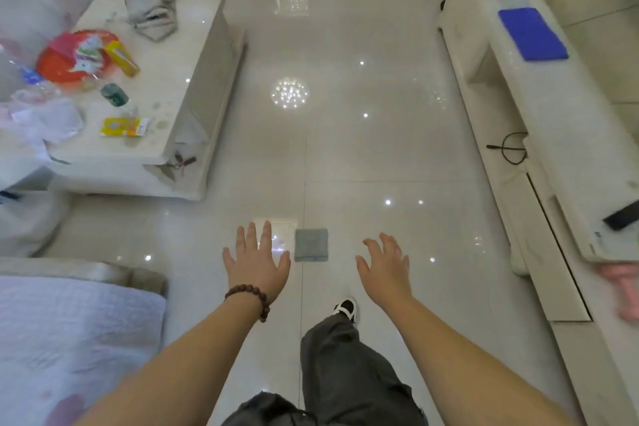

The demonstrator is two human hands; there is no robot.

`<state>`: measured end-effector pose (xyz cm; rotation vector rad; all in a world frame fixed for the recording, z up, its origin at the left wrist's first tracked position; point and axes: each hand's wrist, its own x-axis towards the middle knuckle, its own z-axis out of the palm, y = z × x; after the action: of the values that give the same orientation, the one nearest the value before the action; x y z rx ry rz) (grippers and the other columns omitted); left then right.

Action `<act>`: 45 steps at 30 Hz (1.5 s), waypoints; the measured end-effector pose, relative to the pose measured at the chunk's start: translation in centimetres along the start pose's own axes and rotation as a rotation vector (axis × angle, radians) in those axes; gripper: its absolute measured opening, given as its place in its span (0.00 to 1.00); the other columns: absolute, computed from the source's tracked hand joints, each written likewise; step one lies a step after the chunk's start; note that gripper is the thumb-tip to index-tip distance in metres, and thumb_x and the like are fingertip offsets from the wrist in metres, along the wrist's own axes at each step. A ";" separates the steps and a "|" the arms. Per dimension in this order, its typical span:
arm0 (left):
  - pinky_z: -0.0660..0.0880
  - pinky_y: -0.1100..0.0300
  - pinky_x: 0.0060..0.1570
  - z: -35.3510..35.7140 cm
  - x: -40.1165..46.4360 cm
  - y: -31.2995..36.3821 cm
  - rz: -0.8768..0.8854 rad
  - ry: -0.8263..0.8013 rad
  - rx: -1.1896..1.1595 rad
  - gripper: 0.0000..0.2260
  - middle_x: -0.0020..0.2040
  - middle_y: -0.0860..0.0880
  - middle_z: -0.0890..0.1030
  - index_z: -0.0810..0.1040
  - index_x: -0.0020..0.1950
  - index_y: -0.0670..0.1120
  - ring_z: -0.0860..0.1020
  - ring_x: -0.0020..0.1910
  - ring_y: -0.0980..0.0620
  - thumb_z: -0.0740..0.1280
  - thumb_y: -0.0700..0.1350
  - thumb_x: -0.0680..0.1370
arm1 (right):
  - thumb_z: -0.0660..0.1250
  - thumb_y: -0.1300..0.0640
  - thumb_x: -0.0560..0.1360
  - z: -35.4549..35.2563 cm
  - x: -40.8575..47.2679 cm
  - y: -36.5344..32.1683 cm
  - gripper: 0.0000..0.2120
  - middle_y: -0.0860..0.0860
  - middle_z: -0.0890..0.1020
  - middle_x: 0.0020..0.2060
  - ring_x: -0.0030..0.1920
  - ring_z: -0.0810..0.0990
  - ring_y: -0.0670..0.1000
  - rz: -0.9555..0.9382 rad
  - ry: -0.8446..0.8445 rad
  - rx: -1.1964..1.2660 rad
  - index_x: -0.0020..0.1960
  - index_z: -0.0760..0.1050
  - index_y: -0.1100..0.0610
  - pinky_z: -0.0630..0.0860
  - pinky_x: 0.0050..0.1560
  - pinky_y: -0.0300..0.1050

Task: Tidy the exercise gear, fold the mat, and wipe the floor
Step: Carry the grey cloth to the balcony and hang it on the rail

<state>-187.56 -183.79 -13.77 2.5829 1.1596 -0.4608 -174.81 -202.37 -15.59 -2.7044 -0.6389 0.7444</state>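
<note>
On floor (380,135), grey cloth (311,244) between hands.

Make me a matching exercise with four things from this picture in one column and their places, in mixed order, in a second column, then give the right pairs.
Things:
1. grey cloth
2. blue folded mat
3. red plate
4. bead bracelet

Places:
A. on the left wrist
B. on the low table at the left
C. on the floor, ahead of the hands
D. on the long white cabinet at the right

Pairs: 1-C, 2-D, 3-B, 4-A
</note>
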 end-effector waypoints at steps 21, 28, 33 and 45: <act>0.42 0.42 0.75 -6.4 32.1 4.0 0.467 -0.256 0.275 0.31 0.80 0.47 0.41 0.39 0.79 0.52 0.39 0.78 0.47 0.47 0.61 0.81 | 0.52 0.47 0.81 0.9 21.2 -9.2 0.22 0.55 0.52 0.76 0.76 0.48 0.54 0.424 0.012 0.226 0.74 0.60 0.50 0.49 0.74 0.56; 0.44 0.45 0.76 -6.5 45.7 2.3 0.812 -0.314 0.506 0.31 0.80 0.46 0.44 0.40 0.79 0.51 0.42 0.78 0.46 0.49 0.61 0.81 | 0.55 0.48 0.80 6.5 26.2 -15.7 0.22 0.55 0.54 0.76 0.76 0.49 0.55 0.802 0.062 0.394 0.73 0.61 0.50 0.52 0.74 0.56; 0.44 0.45 0.76 -2.8 50.1 1.6 0.930 -0.384 0.577 0.32 0.80 0.47 0.43 0.40 0.79 0.51 0.41 0.78 0.47 0.50 0.60 0.81 | 0.56 0.48 0.80 10.5 28.9 -17.2 0.22 0.54 0.55 0.75 0.76 0.51 0.56 0.919 0.095 0.505 0.73 0.61 0.51 0.53 0.74 0.56; 0.44 0.45 0.76 23.1 56.3 -2.9 1.021 -0.478 0.612 0.33 0.80 0.48 0.43 0.39 0.79 0.51 0.40 0.78 0.48 0.49 0.61 0.80 | 0.58 0.50 0.79 36.1 39.6 -7.1 0.24 0.55 0.56 0.75 0.74 0.56 0.56 1.082 0.102 0.594 0.73 0.60 0.52 0.57 0.72 0.55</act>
<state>-158.38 -152.71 -57.29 2.8197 -0.5576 -1.1666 -166.04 -172.46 -59.78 -2.3063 1.0110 0.7980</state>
